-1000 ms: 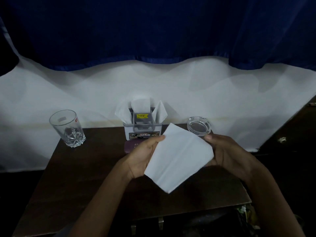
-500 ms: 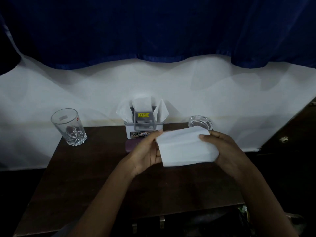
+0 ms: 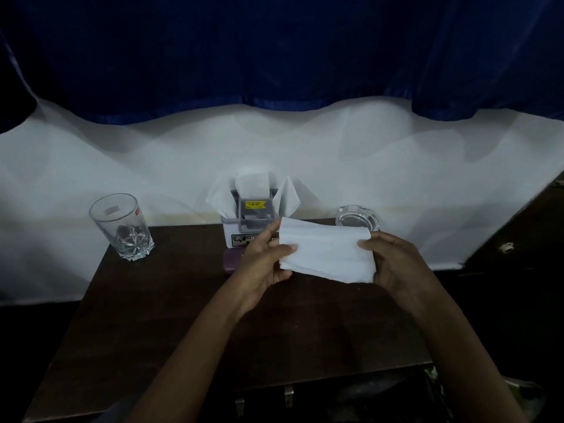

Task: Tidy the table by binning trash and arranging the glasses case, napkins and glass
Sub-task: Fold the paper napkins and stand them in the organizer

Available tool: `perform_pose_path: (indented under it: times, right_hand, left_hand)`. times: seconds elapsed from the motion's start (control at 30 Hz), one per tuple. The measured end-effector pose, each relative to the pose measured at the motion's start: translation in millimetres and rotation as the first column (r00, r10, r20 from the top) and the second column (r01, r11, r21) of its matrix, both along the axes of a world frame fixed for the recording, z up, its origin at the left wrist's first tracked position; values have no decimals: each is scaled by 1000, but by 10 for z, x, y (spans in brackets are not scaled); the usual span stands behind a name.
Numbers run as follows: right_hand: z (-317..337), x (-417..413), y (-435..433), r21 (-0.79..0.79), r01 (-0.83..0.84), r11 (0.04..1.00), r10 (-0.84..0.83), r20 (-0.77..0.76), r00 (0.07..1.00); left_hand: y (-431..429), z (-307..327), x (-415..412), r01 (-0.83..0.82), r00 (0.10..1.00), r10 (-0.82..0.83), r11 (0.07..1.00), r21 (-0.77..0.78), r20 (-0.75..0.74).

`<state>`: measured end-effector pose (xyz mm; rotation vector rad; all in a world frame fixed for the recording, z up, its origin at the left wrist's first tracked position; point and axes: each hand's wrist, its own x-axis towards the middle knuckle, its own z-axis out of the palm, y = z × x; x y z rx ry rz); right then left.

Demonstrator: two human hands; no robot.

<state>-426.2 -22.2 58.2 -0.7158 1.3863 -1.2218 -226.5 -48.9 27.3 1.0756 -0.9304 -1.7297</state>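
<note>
**Folded napkin held at both ends**

My left hand [image 3: 262,264] and right hand [image 3: 396,264] each pinch one end of the folded white napkin [image 3: 326,251] above the dark table [image 3: 183,300]. Behind it stands the napkin holder [image 3: 229,236], with the purple glasses case [image 3: 231,262] just before it. The glass [image 3: 122,227] stands far left, the ashtray [image 3: 357,218] right.

Left hand [image 3: 262,265], right hand [image 3: 396,264], seemingly pinching.

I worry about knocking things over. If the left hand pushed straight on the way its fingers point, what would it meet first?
Probably the napkin holder: the left hand, pinching the folded napkin, points at its front face. The gap between them is unclear from this view.
</note>
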Motion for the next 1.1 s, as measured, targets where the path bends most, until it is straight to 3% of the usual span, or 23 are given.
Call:
perform_pose_path:
  times: [0.27, 0.53, 0.9, 1.1]
  right_hand:
    - [-43, -33, 2, -22, 42, 999, -43, -39, 998]
    - [-38, 9, -8, -2, 28, 1000, -28, 28, 999]
    - [15, 45, 23, -82, -41, 996, 43, 27, 999]
    - [-15, 64, 10, -170, 3, 986, -14, -66, 998]
  left_hand:
    - [1, -1, 11, -122, 974, 150, 979, -164, 172]
    - [16, 45, -5, -119, 992, 120, 992, 40, -29]
    - [-27, -2, 10, -167, 986, 167, 983, -80, -9]
    - [-24, 15, 10, -107, 994, 107, 994, 10, -19]
